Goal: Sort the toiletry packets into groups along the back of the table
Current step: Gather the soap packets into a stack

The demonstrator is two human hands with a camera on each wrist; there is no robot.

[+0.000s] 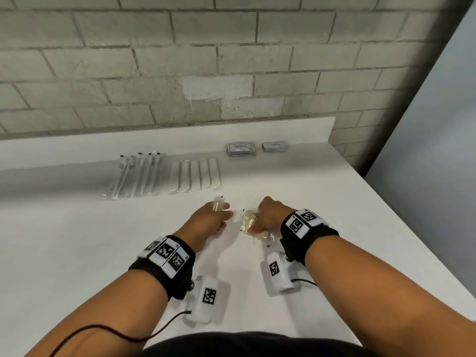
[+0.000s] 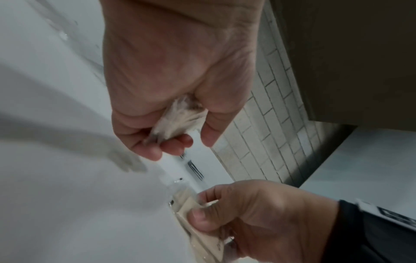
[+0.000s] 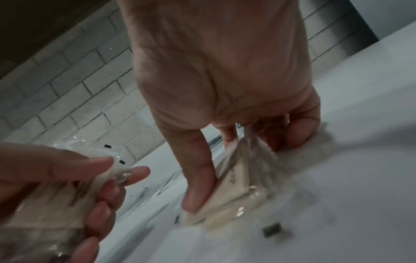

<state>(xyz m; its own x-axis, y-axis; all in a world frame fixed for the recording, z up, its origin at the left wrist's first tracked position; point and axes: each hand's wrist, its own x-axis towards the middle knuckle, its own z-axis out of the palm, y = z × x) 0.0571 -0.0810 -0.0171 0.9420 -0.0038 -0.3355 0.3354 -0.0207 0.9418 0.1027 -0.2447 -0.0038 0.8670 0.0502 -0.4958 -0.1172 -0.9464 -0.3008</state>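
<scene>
Surface: white table [image 1: 322, 191] against a brick wall [image 1: 154, 73].
Left hand [image 1: 211, 217]: fingers curled round a clear packet [image 1: 218, 203], perhaps cotton buds.
Right hand [image 1: 270, 212]: just beside it, pinching beige packets [image 1: 253, 224] on the table.
Beyond both grips: sorted rows [image 1: 164, 173] along the back.

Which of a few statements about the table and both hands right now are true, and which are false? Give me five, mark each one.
1. The left hand holds a small clear packet. True.
2. The right hand is empty. False: its grip is closed on beige packets in clear wrap.
3. The long wrapped sticks lie left of the row of white sachets. True.
4. The grey sachet stacks sit at the front edge of the table. False: they lie at the back, near the brick wall.
5. Both wrists wear black bands with printed markers. True.
</scene>
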